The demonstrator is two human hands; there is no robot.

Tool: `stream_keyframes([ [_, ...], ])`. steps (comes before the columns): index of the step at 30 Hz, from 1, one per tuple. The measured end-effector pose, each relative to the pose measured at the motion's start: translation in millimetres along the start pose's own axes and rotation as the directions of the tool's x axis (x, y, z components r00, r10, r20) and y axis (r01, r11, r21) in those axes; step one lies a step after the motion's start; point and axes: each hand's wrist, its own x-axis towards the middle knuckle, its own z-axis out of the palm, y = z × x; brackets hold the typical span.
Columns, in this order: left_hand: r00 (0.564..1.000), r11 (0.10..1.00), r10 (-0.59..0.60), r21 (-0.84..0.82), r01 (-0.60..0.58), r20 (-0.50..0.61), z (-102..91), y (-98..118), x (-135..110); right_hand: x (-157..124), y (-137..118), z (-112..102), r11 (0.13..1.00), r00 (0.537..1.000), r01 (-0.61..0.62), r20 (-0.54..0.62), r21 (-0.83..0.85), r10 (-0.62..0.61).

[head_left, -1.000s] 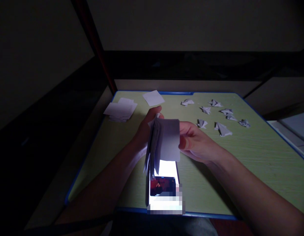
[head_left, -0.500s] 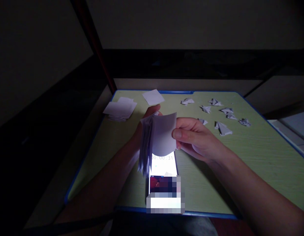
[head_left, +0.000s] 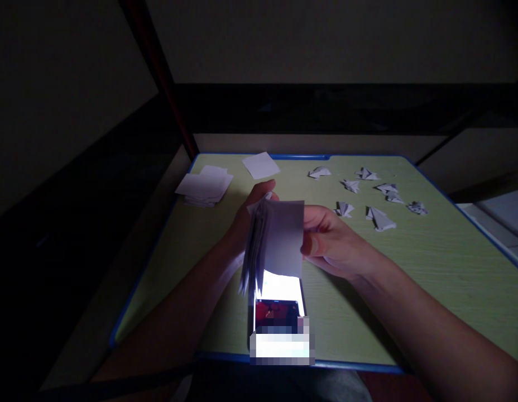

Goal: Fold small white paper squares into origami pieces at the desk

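On the dim green wood-grain counter [head_left: 430,279], a glowing phone [head_left: 279,296] at 6 o'clock is half hidden by an upright stack of thin white sheets [head_left: 284,237], long axis 12-to-6, left hand [head_left: 246,218] clasping its fanned edge, right hand [head_left: 338,243] pinching the front sheet; creased paper folds [head_left: 380,219] lie at 2 o'clock.

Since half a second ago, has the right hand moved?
Yes. The right hand, pinching the top sheet, dropped toward the wearer, uncovering the folded paper it partly hid.
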Motion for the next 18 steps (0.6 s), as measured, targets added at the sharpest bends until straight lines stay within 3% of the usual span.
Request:
stream_keyframes([
  [2,0.99,0.985,-0.144,-0.094,0.144,0.0,1.9,3.7,-1.0,0.3,0.3,-0.3,1.0,1.0,0.008,-0.009,0.003,-0.008],
  [5,0.975,0.962,-0.222,-0.172,0.214,-0.025,5.0,8.2,-4.3,0.5,0.6,-0.4,1.0,1.0,0.013,-0.005,0.002,-0.013],
  [12,0.957,0.932,-0.285,-0.244,0.267,-0.043,8.9,14.6,-6.2,-0.2,0.5,-1.6,1.0,1.0,0.018,0.005,0.005,-0.018],
  [18,0.97,0.955,-0.239,-0.192,0.225,-0.051,8.6,13.5,-8.1,-0.9,-0.9,-0.7,1.0,1.0,0.003,0.012,0.01,-0.003],
])
